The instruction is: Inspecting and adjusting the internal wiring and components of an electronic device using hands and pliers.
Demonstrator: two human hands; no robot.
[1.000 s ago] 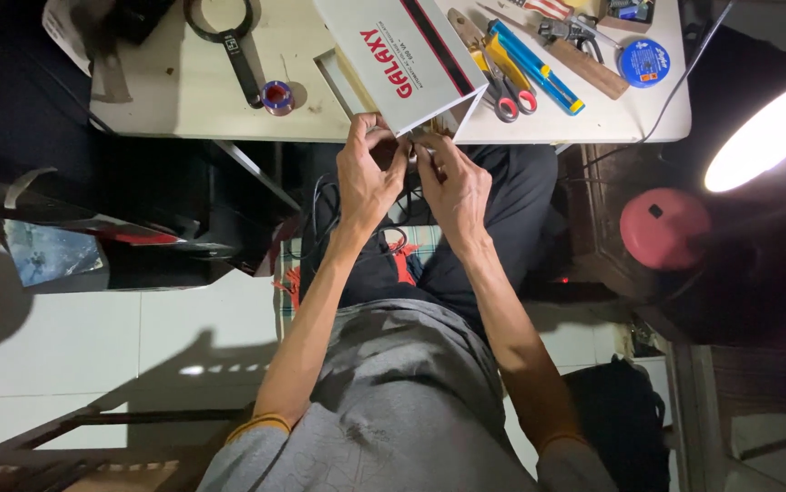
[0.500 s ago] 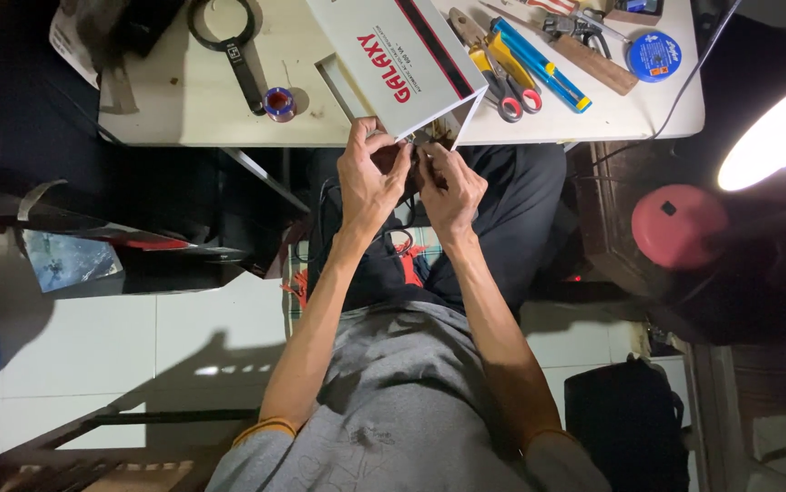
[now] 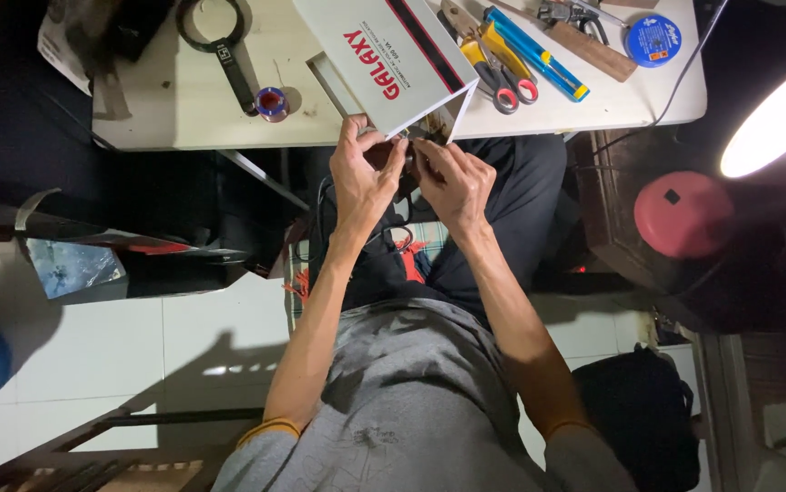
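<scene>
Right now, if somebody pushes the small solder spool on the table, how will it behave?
The solder spool looks small and round, so it is probably light. It seems to rest on its flat end, so it would likely slide; tipped sideways, it could roll toward the table edge.

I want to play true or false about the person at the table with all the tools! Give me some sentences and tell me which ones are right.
1. Both hands meet at the corner of the white box. True: the left hand and right hand are together at its near corner.
2. The pliers with red handles lie on the floor. False: they lie on the white table, beside the blue-and-yellow tool.
3. A magnifying glass with a black frame lies on the table. True.
4. The lamp is switched off. False: it glows brightly at the right.
5. The person wears a red shirt. False: the shirt is grey.
</scene>
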